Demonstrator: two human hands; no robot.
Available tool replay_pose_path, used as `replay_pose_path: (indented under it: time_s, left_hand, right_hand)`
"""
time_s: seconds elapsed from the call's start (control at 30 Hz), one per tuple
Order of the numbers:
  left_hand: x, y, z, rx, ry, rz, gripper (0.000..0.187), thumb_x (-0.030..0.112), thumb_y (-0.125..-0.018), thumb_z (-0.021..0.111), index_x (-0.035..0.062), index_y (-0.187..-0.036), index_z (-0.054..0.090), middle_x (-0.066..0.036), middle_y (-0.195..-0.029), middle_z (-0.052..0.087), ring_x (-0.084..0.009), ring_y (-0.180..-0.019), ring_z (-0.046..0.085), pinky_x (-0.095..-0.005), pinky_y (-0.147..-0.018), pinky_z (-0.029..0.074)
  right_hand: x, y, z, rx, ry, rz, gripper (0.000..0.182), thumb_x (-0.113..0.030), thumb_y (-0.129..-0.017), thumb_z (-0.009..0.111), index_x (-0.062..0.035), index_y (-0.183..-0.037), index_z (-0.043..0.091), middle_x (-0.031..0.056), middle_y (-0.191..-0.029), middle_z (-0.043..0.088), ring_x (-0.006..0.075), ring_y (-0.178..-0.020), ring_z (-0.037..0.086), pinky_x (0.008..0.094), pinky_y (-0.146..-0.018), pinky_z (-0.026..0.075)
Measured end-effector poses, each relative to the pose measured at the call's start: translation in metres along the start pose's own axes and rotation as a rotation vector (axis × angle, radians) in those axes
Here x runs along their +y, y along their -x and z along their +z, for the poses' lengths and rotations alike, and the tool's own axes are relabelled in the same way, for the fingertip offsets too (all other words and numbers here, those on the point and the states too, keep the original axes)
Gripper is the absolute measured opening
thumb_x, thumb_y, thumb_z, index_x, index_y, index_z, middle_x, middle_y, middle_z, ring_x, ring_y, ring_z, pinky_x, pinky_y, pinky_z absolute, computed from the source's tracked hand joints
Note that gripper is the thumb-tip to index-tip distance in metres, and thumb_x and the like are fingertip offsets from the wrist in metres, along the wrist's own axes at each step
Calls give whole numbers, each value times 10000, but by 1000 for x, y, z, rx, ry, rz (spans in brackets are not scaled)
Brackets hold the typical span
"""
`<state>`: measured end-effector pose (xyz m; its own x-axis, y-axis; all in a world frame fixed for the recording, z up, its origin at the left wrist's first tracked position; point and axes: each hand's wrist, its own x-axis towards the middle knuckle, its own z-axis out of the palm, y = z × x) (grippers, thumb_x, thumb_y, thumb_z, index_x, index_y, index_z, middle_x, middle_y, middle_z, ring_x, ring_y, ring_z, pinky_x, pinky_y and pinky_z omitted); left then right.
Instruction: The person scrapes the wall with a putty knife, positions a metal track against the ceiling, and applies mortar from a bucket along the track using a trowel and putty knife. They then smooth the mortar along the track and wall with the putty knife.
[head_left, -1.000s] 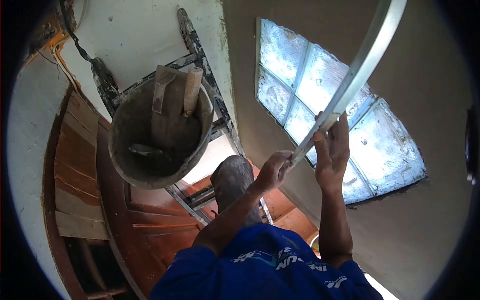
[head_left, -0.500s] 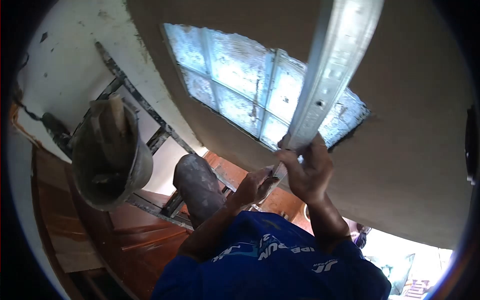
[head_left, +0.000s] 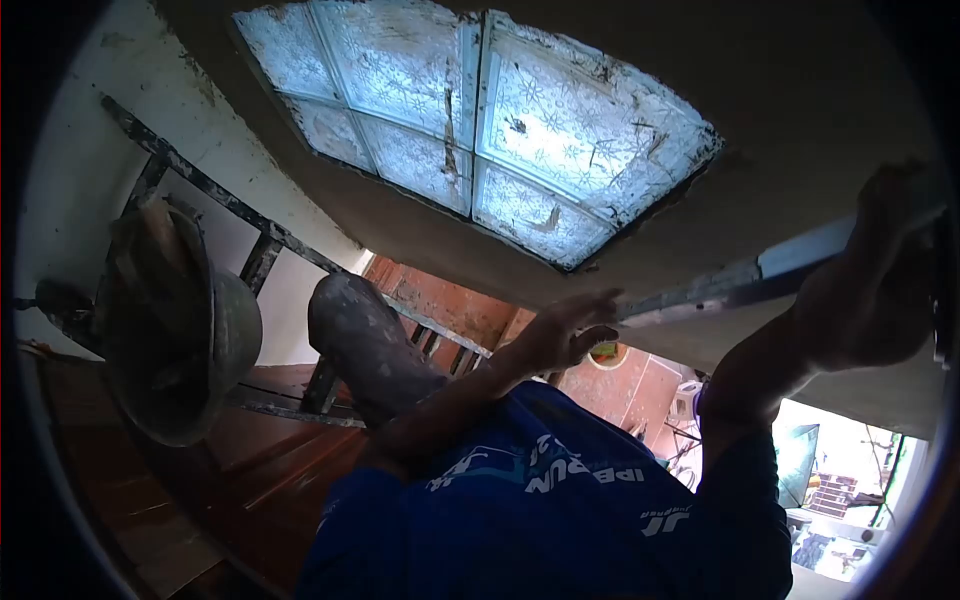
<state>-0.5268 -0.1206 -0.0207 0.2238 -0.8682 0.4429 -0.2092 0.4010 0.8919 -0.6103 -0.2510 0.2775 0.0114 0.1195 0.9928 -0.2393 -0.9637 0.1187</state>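
A long, pale metal bar point(head_left: 720, 290) lies low across the brown plastered wall point(head_left: 420, 235), slanting up to the right. Its left end sits between the curved thumb and fingers of my left hand point(head_left: 560, 335). Farther right, my right hand point(head_left: 850, 300) grips the bar from below, its fingers in shadow against the wall. Above the bar is a window of patterned glass blocks point(head_left: 540, 120), smeared with plaster.
A dirty bucket point(head_left: 235, 330) with a tool in it hangs by a dark, stained ladder point(head_left: 220, 190) on the left. My knee point(head_left: 355, 320) is beside the ladder. Tiled floor point(head_left: 630, 390) and a bright opening point(head_left: 850, 480) show below.
The bar has swung from steeply upright across the window to a low slant at the right. My right hand has moved far right, my left slightly right and up. The view has shifted.
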Motion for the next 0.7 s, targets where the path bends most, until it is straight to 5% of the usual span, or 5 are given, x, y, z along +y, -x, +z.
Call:
replay_pose_path:
  time_s: [0.23, 0.7]
  left_hand:
    - [-49, 28, -1, 98, -278, -102, 344, 126, -896, 747, -39, -1176, 632, -213, -1126, 670, -350, -975, 695, -387, -798, 561]
    - [-72, 15, -8, 246, -314, -146, 277, 87, -859, 756, -19, -1097, 663, -194, -1032, 695, -365, -941, 689, -401, -803, 562]
  right_hand:
    - [35, -1, 12, -67, 364, -298, 658, -209, -883, 692, 82, -1375, 365, 232, -1320, 524, 327, -1178, 576, 473, -996, 452]
    - [51, 20, 11, -88, 479, -347, 632, -236, -858, 731, 60, -1333, 437, 211, -1273, 565, 319, -1141, 599, 462, -969, 469]
